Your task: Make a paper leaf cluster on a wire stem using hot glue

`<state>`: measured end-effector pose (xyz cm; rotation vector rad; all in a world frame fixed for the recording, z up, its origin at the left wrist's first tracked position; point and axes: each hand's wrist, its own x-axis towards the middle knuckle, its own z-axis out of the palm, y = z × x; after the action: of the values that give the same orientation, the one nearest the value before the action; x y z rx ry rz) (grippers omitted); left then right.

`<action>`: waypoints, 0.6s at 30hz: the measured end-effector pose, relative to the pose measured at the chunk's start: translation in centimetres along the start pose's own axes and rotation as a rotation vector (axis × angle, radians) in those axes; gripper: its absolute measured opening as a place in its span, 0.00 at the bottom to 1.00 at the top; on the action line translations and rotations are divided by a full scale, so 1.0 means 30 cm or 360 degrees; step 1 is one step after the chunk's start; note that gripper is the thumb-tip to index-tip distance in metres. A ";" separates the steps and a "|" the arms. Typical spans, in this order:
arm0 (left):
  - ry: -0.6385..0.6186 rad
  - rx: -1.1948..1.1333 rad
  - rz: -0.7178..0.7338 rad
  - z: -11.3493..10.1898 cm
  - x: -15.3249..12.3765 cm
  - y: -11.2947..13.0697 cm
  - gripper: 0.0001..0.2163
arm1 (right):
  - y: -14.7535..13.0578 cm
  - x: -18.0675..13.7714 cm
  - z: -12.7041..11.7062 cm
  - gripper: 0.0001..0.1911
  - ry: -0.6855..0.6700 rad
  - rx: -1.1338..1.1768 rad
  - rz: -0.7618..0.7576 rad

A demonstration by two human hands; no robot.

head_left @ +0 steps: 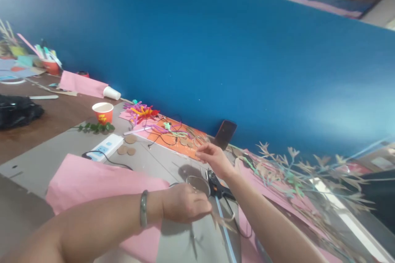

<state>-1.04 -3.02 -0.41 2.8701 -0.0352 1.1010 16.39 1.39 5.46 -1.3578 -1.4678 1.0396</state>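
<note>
My left hand (187, 203), with a bracelet at the wrist, is closed over the grey table. A pale beige leaf-like piece (224, 222) sticks out from its fingertips. My right hand (212, 158) is raised a little farther off, thumb and fingers pinched together; whatever they hold is too small to make out. Below the right wrist lies a black glue gun (217, 189), beside a round clear-looking dish (199, 183) partly hidden by my left hand. A light blue stick (226, 232) runs toward me from near the glue gun.
Pink paper (105, 181) lies under my left forearm. A power strip (106, 147), wooden discs (126, 149), a paper cup (103, 111) and pipe cleaners (142, 111) are farther left. A phone (226, 133) leans on the blue partition (197, 49). Pale leafy stems (293, 172) spread at right.
</note>
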 end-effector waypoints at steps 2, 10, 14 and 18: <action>0.0043 -0.0106 -0.0132 0.002 -0.007 0.000 0.06 | -0.006 -0.061 -0.010 0.17 0.0074 0.0157 0.0038; 0.0240 -0.0547 -0.0286 -0.028 -0.012 0.026 0.03 | 0.035 -0.230 -0.016 0.11 0.0070 0.0054 0.0175; 0.0216 -0.0629 -0.0331 -0.038 -0.009 0.035 0.04 | 0.093 -0.260 -0.001 0.09 -0.0125 -0.0151 0.0056; 0.0193 -0.0658 -0.0480 -0.033 -0.011 0.025 0.05 | 0.120 -0.287 0.014 0.08 -0.0187 -0.0380 -0.0218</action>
<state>-1.96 -3.69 0.15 2.3475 0.1527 1.0585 17.34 -6.99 1.44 -1.3561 -1.7930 0.8905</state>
